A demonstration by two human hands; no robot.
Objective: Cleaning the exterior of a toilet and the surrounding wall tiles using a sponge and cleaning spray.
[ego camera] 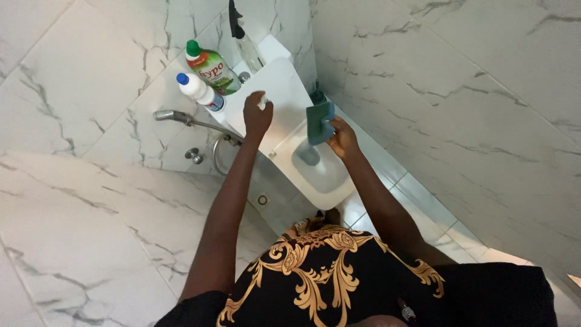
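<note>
My left hand (pixel 257 115) rests on the raised white toilet lid (pixel 278 91), closed on a small white wad that looks like a cloth or tissue (pixel 262 101). My right hand (pixel 343 138) holds a teal bottle (pixel 319 120) with a dark cap, tilted over the open white toilet bowl (pixel 318 172). Water shows inside the bowl below the bottle.
On the cistern top stand a green-capped bottle (pixel 209 68), a white bottle with a blue cap (pixel 200 91) and a clear spray bottle with a black trigger (pixel 242 36). A chrome hand sprayer with hose (pixel 175 116) hangs on the marble wall to the left. Marble walls close in on both sides.
</note>
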